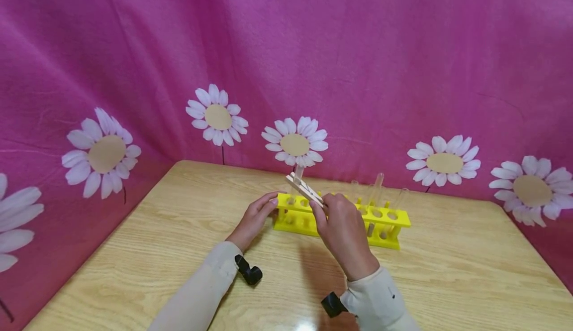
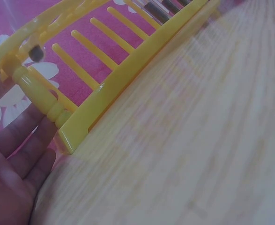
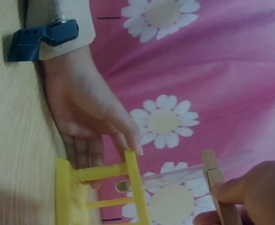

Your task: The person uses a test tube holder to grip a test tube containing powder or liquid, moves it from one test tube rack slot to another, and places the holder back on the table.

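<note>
A yellow test tube rack (image 1: pixel 295 227) stands upright on the table. My left hand (image 1: pixel 254 220) grips its left end, thumb at the top plate and fingers around the end post, as the left wrist view shows. My right hand (image 1: pixel 343 231) pinches a wooden test tube clamp (image 1: pixel 306 189). Held in that clamp is a clear test tube (image 3: pixel 174 177), its lower end through the leftmost hole of the top plate. Dark contents (image 2: pixel 36 53) sit at its rounded bottom, which hangs above the rack's base.
Several other clear test tubes (image 1: pixel 378 186) stand in the rack's right part, some with dark contents. Beneath is a wood-grain table (image 1: pixel 470 271). A pink curtain (image 1: pixel 380 72) with white flowers rises behind and at both sides.
</note>
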